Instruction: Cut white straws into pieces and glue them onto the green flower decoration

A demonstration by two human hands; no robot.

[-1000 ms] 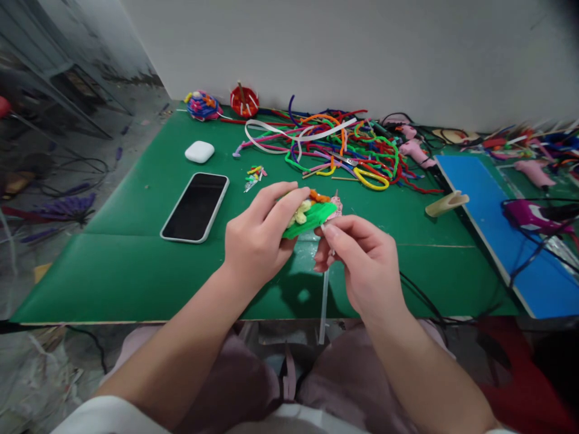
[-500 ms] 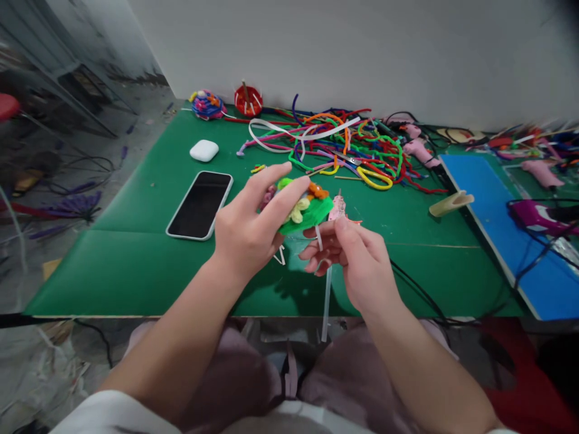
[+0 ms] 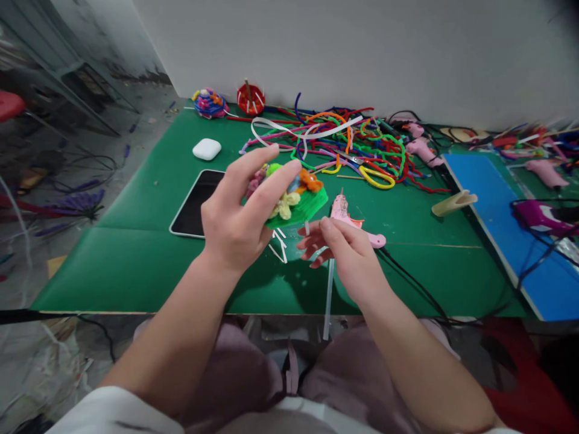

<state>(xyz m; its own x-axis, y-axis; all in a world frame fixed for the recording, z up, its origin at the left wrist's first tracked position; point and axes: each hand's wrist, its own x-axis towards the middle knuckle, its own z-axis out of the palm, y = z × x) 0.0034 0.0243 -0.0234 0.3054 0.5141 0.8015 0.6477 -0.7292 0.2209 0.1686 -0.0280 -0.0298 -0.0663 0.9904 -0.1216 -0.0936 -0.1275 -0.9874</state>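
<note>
Left hand (image 3: 235,220) grips one green fuzzy craft piece (image 3: 315,202) bearing one pale-yellow fuzzy flower (image 3: 284,205); right hand (image 3: 350,250), half-curled, whether gripping I cannot tell, nears one pink plastic glue gun (image 3: 340,208)

- Phone (image 3: 194,205) is lying at nine o'clock from the craft piece (image 3: 301,206).
- Earbud case (image 3: 207,149) is resting at ten o'clock, behind the phone.
- Pipe-cleaner pile (image 3: 348,141) is lying at one o'clock.
- Scissors (image 3: 356,161) are lying at two o'clock.
- Glue gun (image 3: 339,209) is lying at three o'clock; board (image 3: 552,286), further out.
</note>
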